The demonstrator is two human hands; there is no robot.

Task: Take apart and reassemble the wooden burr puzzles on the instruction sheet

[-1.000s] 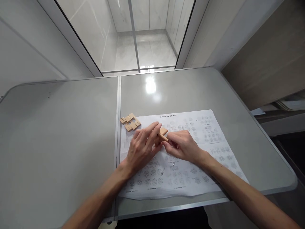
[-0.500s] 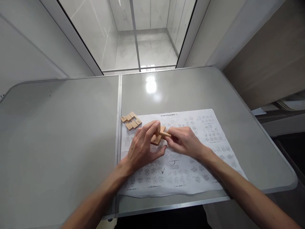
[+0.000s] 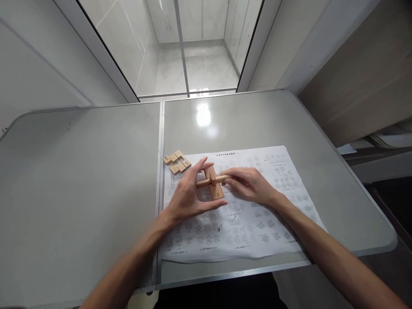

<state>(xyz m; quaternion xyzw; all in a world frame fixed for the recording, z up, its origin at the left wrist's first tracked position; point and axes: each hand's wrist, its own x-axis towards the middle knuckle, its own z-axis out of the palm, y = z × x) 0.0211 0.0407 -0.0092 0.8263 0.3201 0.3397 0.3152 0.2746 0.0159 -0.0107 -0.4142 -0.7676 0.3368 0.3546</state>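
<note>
Above the printed sheet, both my hands hold a small wooden puzzle (image 3: 218, 194), a flat plate crossed by a rounded rod (image 3: 203, 183). My left hand (image 3: 186, 193) spans the plate, fingertips at its far edge and thumb along its near edge. The rod's left end points into that palm. At the other end, my right hand (image 3: 249, 182) pinches the rod between thumb and fingers. A short dark mark shows on the plate's near end. Left of the hands, flat wooden puzzle pieces (image 3: 174, 169) lie joined in a ring on the sheet's corner.
The white sheet (image 3: 251, 238), printed with small diagrams, lies on a grey table (image 3: 122, 171). A metal strip (image 3: 160, 171) divides the tabletop. Behind it stands a glazed door frame, and at the right a wooden shelf (image 3: 363, 86) holds papers.
The puzzle has turned, so its plate now faces me with the rod across it. My left fingers have spread and shifted around the plate; my right hand still pinches the rod.
</note>
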